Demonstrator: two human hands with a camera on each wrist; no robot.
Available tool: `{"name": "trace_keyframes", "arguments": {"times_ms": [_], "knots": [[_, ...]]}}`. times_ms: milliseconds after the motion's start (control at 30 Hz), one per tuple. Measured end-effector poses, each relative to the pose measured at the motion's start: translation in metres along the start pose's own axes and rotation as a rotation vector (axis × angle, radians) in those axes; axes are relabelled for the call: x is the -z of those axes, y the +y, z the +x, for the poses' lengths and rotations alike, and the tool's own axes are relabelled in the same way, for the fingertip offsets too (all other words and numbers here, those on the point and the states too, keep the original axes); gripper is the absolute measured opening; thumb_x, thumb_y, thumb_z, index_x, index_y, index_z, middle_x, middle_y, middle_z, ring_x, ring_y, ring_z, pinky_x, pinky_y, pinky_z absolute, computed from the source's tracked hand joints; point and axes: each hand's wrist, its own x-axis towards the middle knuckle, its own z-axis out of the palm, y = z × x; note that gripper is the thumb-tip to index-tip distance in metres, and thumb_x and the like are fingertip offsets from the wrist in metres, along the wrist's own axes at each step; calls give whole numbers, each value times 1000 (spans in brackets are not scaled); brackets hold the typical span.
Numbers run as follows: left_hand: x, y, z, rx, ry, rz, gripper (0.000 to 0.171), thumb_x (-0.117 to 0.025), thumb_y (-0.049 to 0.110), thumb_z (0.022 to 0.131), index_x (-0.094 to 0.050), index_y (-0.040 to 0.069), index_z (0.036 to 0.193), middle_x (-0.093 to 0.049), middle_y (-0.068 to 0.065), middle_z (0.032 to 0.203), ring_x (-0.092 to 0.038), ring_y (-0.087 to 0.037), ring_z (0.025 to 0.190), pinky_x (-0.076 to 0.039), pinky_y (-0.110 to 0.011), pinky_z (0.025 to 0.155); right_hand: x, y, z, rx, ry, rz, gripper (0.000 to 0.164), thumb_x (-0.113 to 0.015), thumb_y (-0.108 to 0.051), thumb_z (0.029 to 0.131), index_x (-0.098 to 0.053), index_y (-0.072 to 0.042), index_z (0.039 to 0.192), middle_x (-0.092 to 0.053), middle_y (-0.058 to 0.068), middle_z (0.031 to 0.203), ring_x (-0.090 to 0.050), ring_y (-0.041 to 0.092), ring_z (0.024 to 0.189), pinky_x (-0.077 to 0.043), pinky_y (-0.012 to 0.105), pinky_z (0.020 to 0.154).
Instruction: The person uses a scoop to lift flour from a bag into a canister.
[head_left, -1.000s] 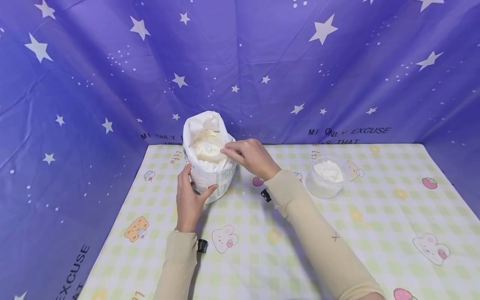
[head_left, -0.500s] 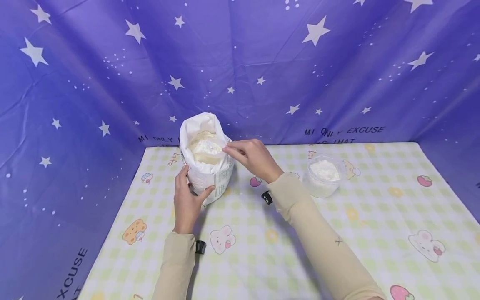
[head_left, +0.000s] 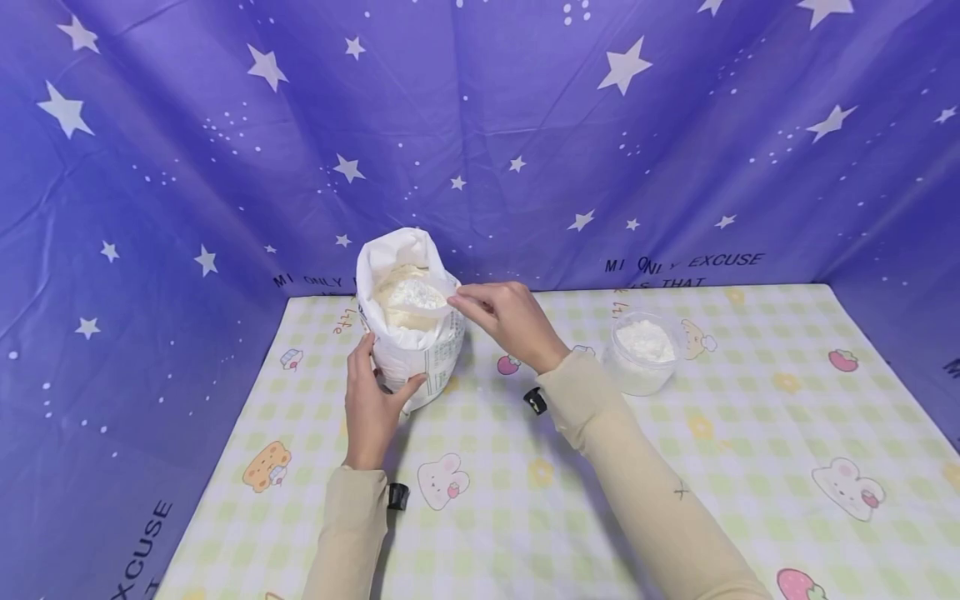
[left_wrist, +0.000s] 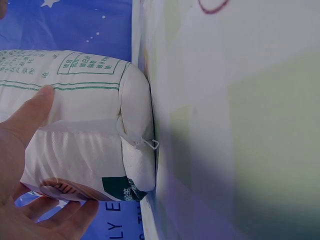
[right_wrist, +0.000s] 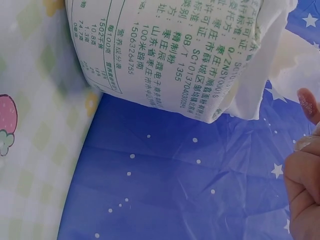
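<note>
A white flour bag (head_left: 420, 367) with green print stands open-topped at the table's back left, pale flour (head_left: 401, 318) inside. My left hand (head_left: 371, 408) holds its lower left side, thumb (left_wrist: 37, 107) across the front and fingers underneath in the left wrist view. At the bag's right rim, my right hand (head_left: 513, 321) pinches the edge of a thin, translucent white scoop-like piece (right_wrist: 295, 67). Flour is heaped on this piece within the bag's mouth; its full shape is hidden. White powder clings to a right fingertip (right_wrist: 307, 102).
To the right of the right forearm stands a clear round plastic tub (head_left: 637, 379) filled with white flour. A green-checked cloth with cartoon prints covers the table (head_left: 540, 533). A purple star-printed curtain (head_left: 480, 208) closes off the back and sides.
The heap of white flour has drawn slightly toward the right hand and shows more clearly in the bag's mouth. The left hand keeps its hold; the whole view has shifted slightly.
</note>
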Motion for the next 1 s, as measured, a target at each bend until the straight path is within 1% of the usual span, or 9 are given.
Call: {"name": "trace_keyframes", "arguments": {"times_ms": [200, 367, 567, 700, 800, 1000], "knots": [[1, 1, -1, 10, -7, 4, 97, -88, 26, 74, -32, 5, 151, -37, -17, 151, -43, -30, 136, -50, -40, 106, 4, -2, -4, 0, 30, 9, 24, -64, -26, 98, -78, -8, 106, -77, 5, 97, -66, 10, 75, -58, 28, 75], [1, 1, 0, 21, -14, 5, 97, -88, 26, 75, -32, 6, 151, -37, -16, 151, -42, -29, 137, -50, -41, 106, 9, -1, -9, 6, 54, 14, 23, -65, -24, 97, -78, -7, 106, -76, 6, 98, -67, 10, 75, -59, 29, 75], [1, 3, 0, 12, -12, -1, 97, -89, 25, 74, -32, 5, 151, -38, -17, 151, -43, -30, 136, -50, -41, 106, 17, 1, -17, 4, 78, 39, 21, -66, -22, 96, -78, -6, 105, -76, 6, 95, -66, 11, 74, -58, 29, 73], [1, 3, 1, 5, -8, 1, 97, -89, 24, 74, -32, 4, 151, -38, -17, 150, -43, -30, 136, -51, -40, 106, 22, 1, -23, -4, 91, 63, 22, -67, -20, 96, -77, -4, 106, -76, 9, 98, -71, 15, 82, -60, 31, 77], [1, 3, 1, 3, -6, 5, 97, -89, 24, 74, -32, 3, 150, -38, -17, 151, -43, -30, 136, -51, -40, 105, 26, 1, -26, -10, 106, 69, 22, -68, -19, 95, -77, -3, 107, -76, 11, 101, -72, 17, 85, -61, 31, 78], [1, 3, 1, 5, -6, 5, 96, -88, 24, 75, -33, 3, 150, -38, -17, 151, -43, -30, 137, -51, -39, 105, 32, 2, -31, -18, 135, 72, 19, -69, -17, 94, -77, -4, 105, -76, 9, 99, -70, 14, 80, -60, 31, 74]]}}
